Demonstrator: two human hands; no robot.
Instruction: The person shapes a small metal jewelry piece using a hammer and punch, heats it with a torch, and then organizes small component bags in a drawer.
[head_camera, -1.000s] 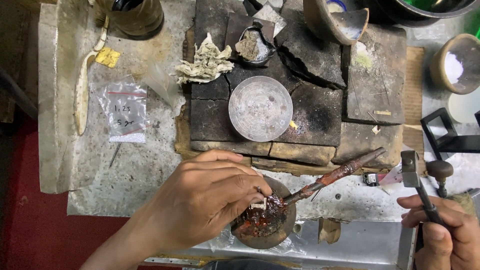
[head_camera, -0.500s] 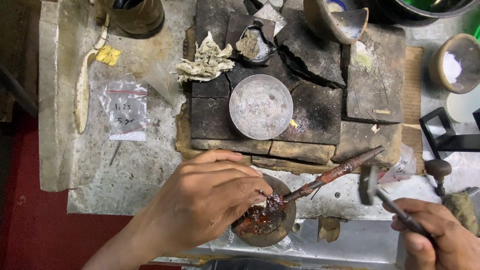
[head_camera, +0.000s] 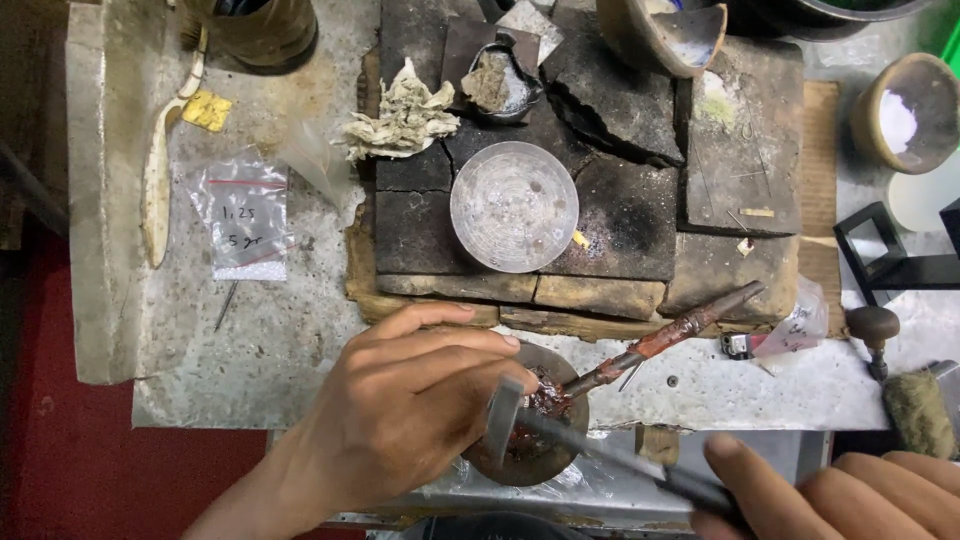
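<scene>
The left hand (head_camera: 400, 420) pinched a small piece on the round wax-filled block (head_camera: 530, 430) at the worktop (head_camera: 280, 340) front edge. The right hand (head_camera: 850, 495), fingers closed, gripped a small hammer (head_camera: 500, 425) whose head rested beside the left fingertips. Charred bricks (head_camera: 620, 220) crowded the space beyond them.

Two hands (head_camera: 400, 420) (head_camera: 850, 495) — one hammer (head_camera: 600, 450), one round clear dish (head_camera: 514, 206), two plastic bags (head_camera: 245, 215) (head_camera: 795, 325).

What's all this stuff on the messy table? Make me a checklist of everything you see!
Surface: stained bench, charred bricks.
Job's things: round block with red wax; rusty stick resting on it.
Clutter: clear dish, plastic bag, bowls, wad.
Hands: left hand on the block; right hand holds a small hammer over it.
Cables: nothing seen.
Surroundings: red floor.
</scene>
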